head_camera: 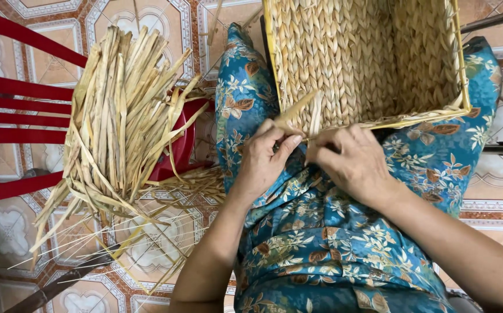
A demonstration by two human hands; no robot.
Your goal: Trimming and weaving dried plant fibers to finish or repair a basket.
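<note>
A: status on the hands?

B: Both at the near rim of the woven basket (373,58), which sits on the person's lap, open side facing the camera. Left hand (263,159) and right hand (350,159) are just beside each other, nearly touching at the fingertips.

A: what's in them?

B: A dry straw strip (304,110). It pokes up from between the two hands and leans against the basket's weave. Its lower end sits right at the rim, where the fingers meet.

A: grip state?

B: Left fingers (286,142) are together, thumb and forefinger pinched on the bottom of the strip. Right fingers (326,142) are curled in and pressed against the same spot on the rim. Whether they actually clamp the strip, can't tell; the knuckles hide it.

A: strip relative to fingers, exactly?

B: Free end above the fingertips, angled up and to the right from the left thumb. Held end between the left fingertips and the right knuckles, touching the rim.

A: surroundings?

B: Bundle of straw strips (118,116) lying on a red plastic chair (19,110), well apart from the hands, off to the person's left. Loose ends hang over the seat edge toward the tiled floor (31,243). Lap is covered by blue floral trousers (321,243).
</note>
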